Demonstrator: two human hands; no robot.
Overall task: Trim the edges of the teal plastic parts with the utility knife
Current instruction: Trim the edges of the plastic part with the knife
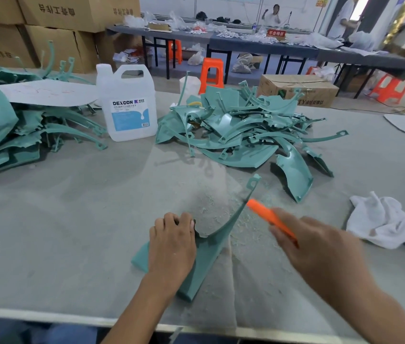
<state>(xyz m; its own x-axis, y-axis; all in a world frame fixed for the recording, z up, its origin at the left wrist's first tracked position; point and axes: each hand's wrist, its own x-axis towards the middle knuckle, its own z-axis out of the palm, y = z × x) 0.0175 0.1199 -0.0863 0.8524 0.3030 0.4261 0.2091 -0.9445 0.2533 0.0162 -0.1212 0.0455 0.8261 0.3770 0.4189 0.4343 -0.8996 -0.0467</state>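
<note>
The left hand [171, 247] presses down on a curved teal plastic part [206, 249], fingers curled over its near edge. The right hand [320, 249], blurred, grips an orange utility knife [271, 219] whose tip meets the part's thin upright arm just ahead of both hands. Trimming appears underway: pale shavings [221, 207] lie between the hands. The next stroke likely needs a steady hold. Beyond the hands sits a pile of teal parts [246, 130]; right of the right hand, a white cloth [385, 222].
</note>
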